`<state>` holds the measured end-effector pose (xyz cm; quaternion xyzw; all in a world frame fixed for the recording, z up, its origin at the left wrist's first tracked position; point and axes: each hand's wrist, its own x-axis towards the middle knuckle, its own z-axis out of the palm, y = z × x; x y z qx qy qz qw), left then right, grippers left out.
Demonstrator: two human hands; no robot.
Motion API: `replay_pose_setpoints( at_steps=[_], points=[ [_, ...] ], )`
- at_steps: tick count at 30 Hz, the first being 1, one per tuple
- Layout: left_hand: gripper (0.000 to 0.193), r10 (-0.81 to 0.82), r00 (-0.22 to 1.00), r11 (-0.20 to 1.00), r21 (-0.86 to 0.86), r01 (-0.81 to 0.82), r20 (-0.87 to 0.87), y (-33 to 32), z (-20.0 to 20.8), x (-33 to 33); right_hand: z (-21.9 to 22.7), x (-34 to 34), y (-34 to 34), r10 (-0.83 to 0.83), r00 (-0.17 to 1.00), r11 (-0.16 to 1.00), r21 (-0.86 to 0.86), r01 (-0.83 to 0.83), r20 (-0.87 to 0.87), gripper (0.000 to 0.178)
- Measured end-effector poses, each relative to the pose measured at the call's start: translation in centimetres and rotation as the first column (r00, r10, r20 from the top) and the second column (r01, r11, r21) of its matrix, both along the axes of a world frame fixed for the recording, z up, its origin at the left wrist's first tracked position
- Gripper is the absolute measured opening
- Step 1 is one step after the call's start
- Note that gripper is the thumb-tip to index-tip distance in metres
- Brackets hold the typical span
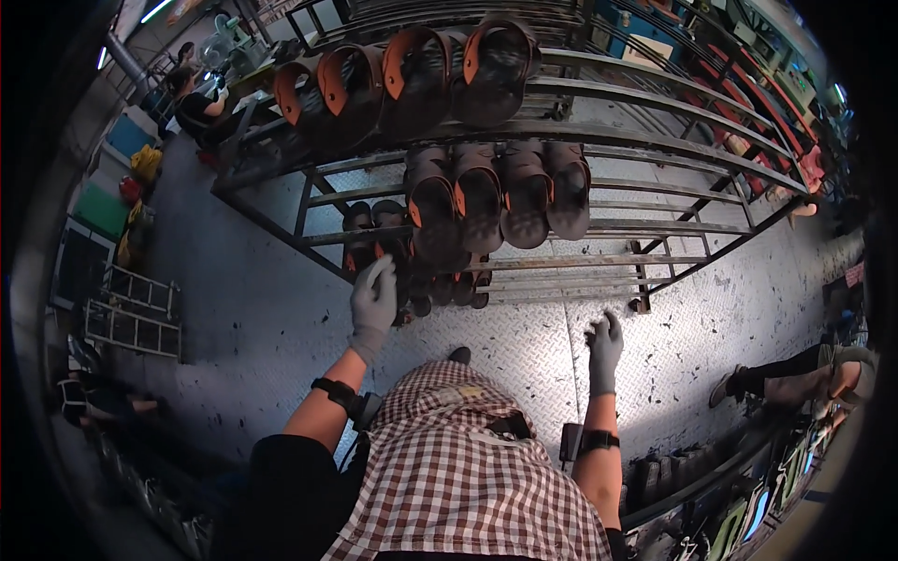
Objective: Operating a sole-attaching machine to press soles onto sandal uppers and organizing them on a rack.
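Note:
My left hand (374,301), in a grey glove, reaches to the low tier of a metal rack (608,140) and touches a dark brown shoe with orange lining (360,229). Whether the fingers grip that shoe I cannot tell. My right hand (604,348), also gloved in grey, hangs over the steel floor with its fingers loosely curled and nothing in it. More brown shoes (496,192) stand in rows on the middle tier, and others (412,70) on the top tier. I wear a brown checked apron.
The floor is diamond-pattern steel plate (281,318). A person (192,98) works at the far left behind the rack. Another person's legs (795,374) show at the right. Dark parts sit in a trough (673,467) at lower right; a small frame (131,313) lies left.

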<state>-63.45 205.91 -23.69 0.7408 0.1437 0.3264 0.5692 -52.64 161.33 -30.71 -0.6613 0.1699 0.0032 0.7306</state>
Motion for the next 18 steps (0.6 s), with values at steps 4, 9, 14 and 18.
replay_pose_setpoints(
  at_steps=[4, 9, 14, 18],
  points=[
    [0.039, -0.078, 0.995, 0.996, 0.057, 0.075, 0.056, -2.3, 4.0, 4.9, 10.4, 5.3, 9.6, 0.266, 0.933, 0.923, -0.344, -0.174, 0.243, 0.048],
    [0.056, 0.137, 0.985, 0.972, 0.207, -0.113, -0.103, -4.6, 6.0, 11.5, 15.6, 9.7, 15.9, 0.48, 0.824, 0.595, -0.802, -0.053, 0.302, 0.06],
    [0.054, 0.329, 0.941, 0.865, 0.425, -0.268, -0.077, -5.3, 6.8, 16.4, 15.7, 14.1, 19.0, 0.482, 0.862, 0.374, -0.926, -0.039, 0.159, 0.078],
    [0.042, 0.187, 0.906, 0.953, 0.295, -0.073, -0.38, -3.3, 8.6, 17.2, 14.2, 16.2, 19.7, 0.43, 0.898, 0.192, -0.963, -0.19, -0.092, 0.072]
  ],
)
